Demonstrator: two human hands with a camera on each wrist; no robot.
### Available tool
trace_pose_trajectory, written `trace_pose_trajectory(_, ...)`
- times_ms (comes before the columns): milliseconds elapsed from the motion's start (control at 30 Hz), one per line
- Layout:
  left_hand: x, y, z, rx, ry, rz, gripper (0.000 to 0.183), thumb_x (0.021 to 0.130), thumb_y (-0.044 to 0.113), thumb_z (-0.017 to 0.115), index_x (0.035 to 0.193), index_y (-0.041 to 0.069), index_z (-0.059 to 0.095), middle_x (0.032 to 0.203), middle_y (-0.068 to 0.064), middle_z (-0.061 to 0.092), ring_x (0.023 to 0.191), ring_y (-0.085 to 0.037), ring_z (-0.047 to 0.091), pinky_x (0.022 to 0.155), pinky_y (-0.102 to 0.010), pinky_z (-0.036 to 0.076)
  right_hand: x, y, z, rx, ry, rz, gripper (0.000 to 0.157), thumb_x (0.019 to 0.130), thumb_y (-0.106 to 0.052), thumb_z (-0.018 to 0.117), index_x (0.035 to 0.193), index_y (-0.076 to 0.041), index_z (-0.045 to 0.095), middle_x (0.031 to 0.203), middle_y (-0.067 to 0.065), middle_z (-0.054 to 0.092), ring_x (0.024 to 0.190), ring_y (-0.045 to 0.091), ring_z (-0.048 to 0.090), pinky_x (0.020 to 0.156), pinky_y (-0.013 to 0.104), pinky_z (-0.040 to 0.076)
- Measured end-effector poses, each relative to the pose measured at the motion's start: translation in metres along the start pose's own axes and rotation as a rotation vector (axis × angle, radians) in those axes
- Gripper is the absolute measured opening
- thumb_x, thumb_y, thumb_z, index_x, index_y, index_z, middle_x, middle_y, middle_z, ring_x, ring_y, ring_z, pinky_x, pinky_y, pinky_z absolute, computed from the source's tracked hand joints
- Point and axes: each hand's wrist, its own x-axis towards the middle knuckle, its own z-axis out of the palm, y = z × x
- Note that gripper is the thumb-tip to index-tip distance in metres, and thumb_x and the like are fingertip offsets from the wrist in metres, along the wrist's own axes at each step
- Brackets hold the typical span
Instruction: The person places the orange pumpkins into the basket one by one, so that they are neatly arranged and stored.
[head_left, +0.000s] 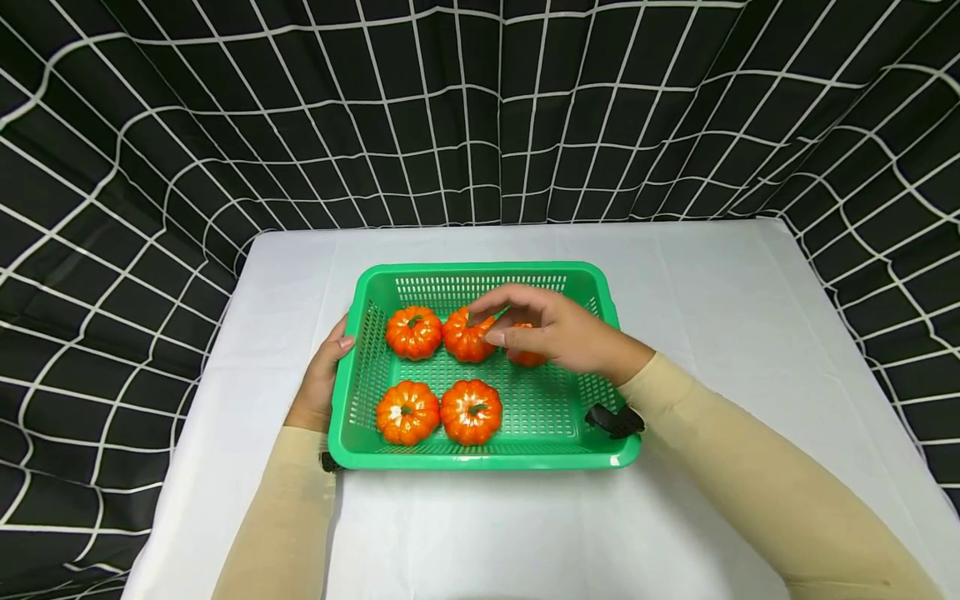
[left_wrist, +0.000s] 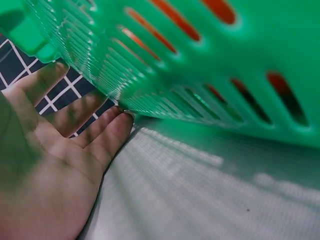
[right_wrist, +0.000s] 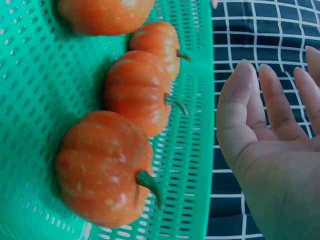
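Note:
A green plastic basket [head_left: 480, 460] with slotted walls holds several small orange pumpkins with green stems. Two of them, a left front pumpkin [head_left: 407, 412] and a right front pumpkin [head_left: 471, 412], sit side by side. Behind are a back left pumpkin [head_left: 414, 332], a back middle pumpkin [head_left: 463, 337] and one partly hidden under my right hand [head_left: 558, 329]. That hand hovers over the back row, fingers loosely bent and apart, holding nothing. At the basket's left side, my left hand [head_left: 324, 375] holds the wall, thumb over the rim; its fingers [left_wrist: 107, 132] reach along the outside.
The basket stands on a table with a white cloth [head_left: 712, 283]. Black curtains with a white grid [head_left: 480, 125] enclose the back and sides. A black wrist camera [head_left: 615, 421] on the right arm hangs over the basket's front right corner.

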Motion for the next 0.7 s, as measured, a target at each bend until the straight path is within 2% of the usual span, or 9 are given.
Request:
trace_pose_trajectory(133, 0.000, 0.000, 0.000, -0.001, -0.005, -0.001, 0.075, 0.100, 0.020, 0.030, 0.175, 0.020, 0.026, 0.162, -0.016, 0.044, 0.120, -0.025, 0.061, 0.099, -0.037, 0.057, -0.003, -0.004, -0.007, -0.011, 0.013, -0.030, 0.036, 0.105, -0.006, 0.072, 0.141, -0.004, 0.068, 0.141, 0.014, 0.066, 0.113, 0.034, 0.067, 0.093, 0.044, 0.059)
trace_pose_trajectory(233, 0.000, 0.000, 0.000, -0.005, -0.007, -0.002, 0.075, 0.100, 0.021, 0.031, 0.175, 0.022, 0.027, 0.162, -0.016, 0.045, 0.120, -0.026, 0.062, 0.098, -0.038, 0.057, -0.006, -0.007, -0.012, -0.024, 0.022, -0.035, 0.036, 0.105, -0.007, 0.072, 0.141, -0.007, 0.069, 0.142, 0.015, 0.066, 0.114, 0.031, 0.068, 0.097, 0.044, 0.058)
trace_pose_trajectory(433, -0.001, 0.001, 0.000, -0.003, -0.008, 0.000, 0.074, 0.101, 0.021, 0.031, 0.175, 0.021, 0.026, 0.163, -0.017, 0.043, 0.121, -0.026, 0.061, 0.099, -0.037, 0.057, -0.013, -0.010, -0.022, -0.060, 0.032, -0.037, 0.035, 0.104, -0.008, 0.074, 0.139, -0.011, 0.071, 0.139, 0.009, 0.068, 0.113, 0.030, 0.069, 0.094, 0.044, 0.060)
trace_pose_trajectory(567, -0.001, 0.002, 0.001, 0.006, -0.005, -0.001, 0.074, 0.101, 0.021, 0.031, 0.175, 0.021, 0.026, 0.163, -0.017, 0.043, 0.122, -0.026, 0.060, 0.100, -0.037, 0.056, -0.018, -0.011, -0.029, -0.062, 0.037, -0.052, 0.036, 0.103, -0.003, 0.073, 0.139, -0.008, 0.070, 0.137, 0.008, 0.068, 0.113, 0.032, 0.070, 0.092, 0.044, 0.061)
trace_pose_trajectory(700, -0.001, 0.000, 0.001, 0.013, 0.003, -0.009, 0.074, 0.102, 0.023, 0.031, 0.175, 0.023, 0.027, 0.162, -0.016, 0.044, 0.121, -0.027, 0.060, 0.099, -0.037, 0.056, -0.024, -0.012, -0.035, -0.045, 0.050, -0.041, 0.036, 0.103, -0.001, 0.071, 0.140, -0.002, 0.068, 0.136, 0.013, 0.068, 0.114, 0.039, 0.069, 0.090, 0.043, 0.061)
